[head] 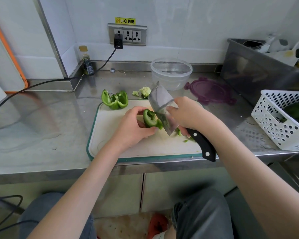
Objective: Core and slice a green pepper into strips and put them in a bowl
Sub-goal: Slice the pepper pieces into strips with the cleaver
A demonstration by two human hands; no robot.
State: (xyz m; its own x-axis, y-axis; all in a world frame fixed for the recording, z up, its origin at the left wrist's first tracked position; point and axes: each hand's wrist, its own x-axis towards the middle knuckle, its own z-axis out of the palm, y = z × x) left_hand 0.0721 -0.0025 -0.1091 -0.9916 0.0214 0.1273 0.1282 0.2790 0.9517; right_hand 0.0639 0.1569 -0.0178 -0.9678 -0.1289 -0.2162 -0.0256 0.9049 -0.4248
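On board (128, 149), curled pepper piece (151, 120), seemingly hollowed.

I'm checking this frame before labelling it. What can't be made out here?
Head view, the only one:
- The knife edge where it meets the pepper piece: blurred, partly behind the right hand.
- The left hand fingertips: tucked behind the pepper piece.
- The white basket contents: dark green, cut off by the right edge.
- The small bottle label: too small to read.
- The metal bin contents: cut off by the right edge.
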